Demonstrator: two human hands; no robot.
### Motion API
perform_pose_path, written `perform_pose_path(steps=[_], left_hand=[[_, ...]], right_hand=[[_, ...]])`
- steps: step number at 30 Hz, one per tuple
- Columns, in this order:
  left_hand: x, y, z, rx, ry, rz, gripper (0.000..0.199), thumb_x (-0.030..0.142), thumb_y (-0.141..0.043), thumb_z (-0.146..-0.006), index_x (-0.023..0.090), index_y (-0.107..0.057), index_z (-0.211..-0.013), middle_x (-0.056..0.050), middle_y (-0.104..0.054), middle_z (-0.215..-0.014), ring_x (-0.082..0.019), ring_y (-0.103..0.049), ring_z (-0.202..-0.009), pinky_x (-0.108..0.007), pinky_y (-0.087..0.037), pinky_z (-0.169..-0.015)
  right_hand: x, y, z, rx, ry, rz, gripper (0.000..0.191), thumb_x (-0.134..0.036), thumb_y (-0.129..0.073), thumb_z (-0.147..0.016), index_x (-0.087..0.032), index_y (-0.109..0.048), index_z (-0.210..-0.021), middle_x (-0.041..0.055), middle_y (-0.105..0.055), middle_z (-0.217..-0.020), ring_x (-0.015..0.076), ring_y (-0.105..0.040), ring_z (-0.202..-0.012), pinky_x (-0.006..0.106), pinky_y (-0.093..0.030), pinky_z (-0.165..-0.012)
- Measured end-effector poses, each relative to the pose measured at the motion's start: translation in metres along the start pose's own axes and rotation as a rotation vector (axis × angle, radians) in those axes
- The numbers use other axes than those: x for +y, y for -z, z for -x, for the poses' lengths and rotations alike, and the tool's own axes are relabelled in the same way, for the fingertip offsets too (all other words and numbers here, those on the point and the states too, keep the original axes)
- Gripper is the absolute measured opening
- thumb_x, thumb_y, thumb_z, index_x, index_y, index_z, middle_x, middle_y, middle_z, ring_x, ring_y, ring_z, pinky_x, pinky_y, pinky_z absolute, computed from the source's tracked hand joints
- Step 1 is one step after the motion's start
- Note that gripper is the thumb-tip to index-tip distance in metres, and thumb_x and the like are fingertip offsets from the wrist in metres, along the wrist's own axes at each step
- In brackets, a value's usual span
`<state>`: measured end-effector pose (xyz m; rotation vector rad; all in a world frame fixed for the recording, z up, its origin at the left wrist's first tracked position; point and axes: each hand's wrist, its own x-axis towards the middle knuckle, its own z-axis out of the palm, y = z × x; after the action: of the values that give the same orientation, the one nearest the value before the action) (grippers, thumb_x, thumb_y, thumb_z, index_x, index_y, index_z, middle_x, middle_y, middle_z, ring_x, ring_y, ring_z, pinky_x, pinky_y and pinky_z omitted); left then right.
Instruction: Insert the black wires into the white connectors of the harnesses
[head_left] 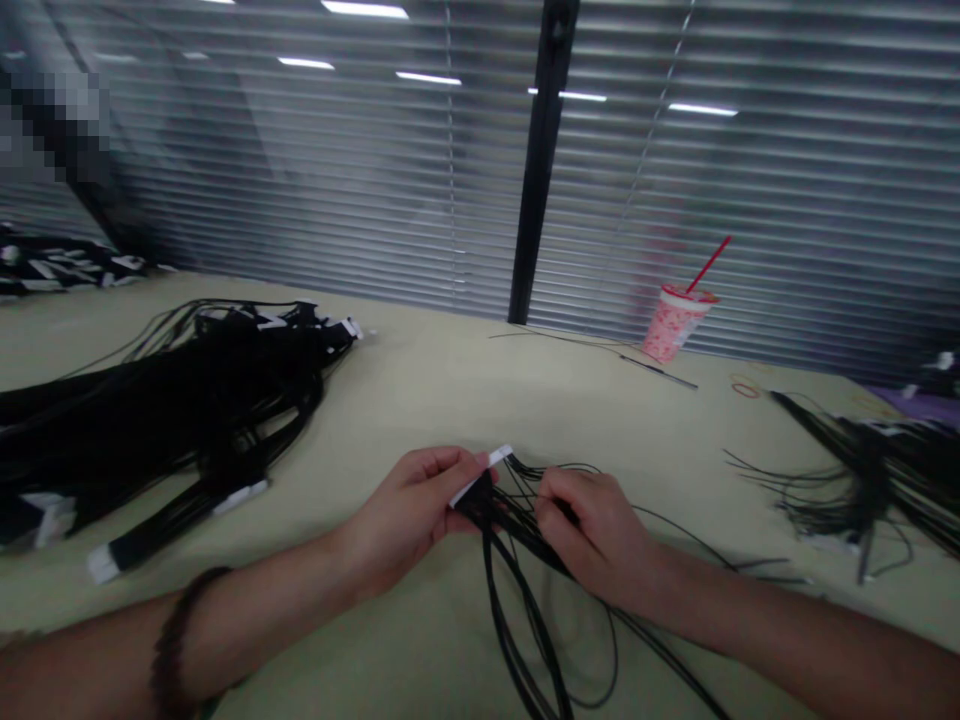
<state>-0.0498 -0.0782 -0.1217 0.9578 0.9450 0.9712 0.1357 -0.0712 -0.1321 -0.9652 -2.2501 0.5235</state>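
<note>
Wires (478, 498) spanned the near centre: the left hand (427, 495) pinched their white strip (500, 456), the right hand (596, 525) grasped some; tabletop (442, 390) ran between left cable heap (187, 400) and right cable pile (877, 470) to the far blinds (337, 200).

Likely a cable-assembly workshop (black wire bundles (187, 400) across a pale table (435, 390)).

No readable text or numbers, pink cup (675, 328) included (too blurred)
</note>
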Motion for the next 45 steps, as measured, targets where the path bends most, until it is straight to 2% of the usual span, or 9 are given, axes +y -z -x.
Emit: perform_pose_path(steps=[30, 45], left_hand=[[0.0012, -0.0011, -0.0002, -0.001, -0.011, 0.009, 0.021, 0.033, -0.057, -0.077, 0.012, -0.062, -0.074, -0.003, -0.060, -0.071, -0.013, -0.053, -0.066, -0.028, -0.045, -0.064], [0.0006, -0.0016, -0.0004, 0.004, -0.025, -0.018, 0.023, 0.033, -0.056, -0.077, 0.012, -0.062, -0.073, -0.004, -0.060, -0.071, -0.014, -0.053, -0.066, -0.028, -0.045, -0.064]], right_hand=[[-0.0006, -0.0007, -0.0013, -0.034, 0.009, 0.032, 0.015, -0.013, -0.039, -0.078, -0.016, -0.041, -0.063, -0.0036, -0.042, -0.056, 0.0079, -0.038, -0.052, 0.021, -0.029, -0.052], [0.0025, -0.0051, -0.0020, -0.093, 0.014, 0.141, 0.016, -0.017, -0.038, -0.079, -0.016, -0.044, -0.064, -0.0028, -0.044, -0.057, 0.0088, -0.038, -0.053, 0.022, -0.029, -0.055]])
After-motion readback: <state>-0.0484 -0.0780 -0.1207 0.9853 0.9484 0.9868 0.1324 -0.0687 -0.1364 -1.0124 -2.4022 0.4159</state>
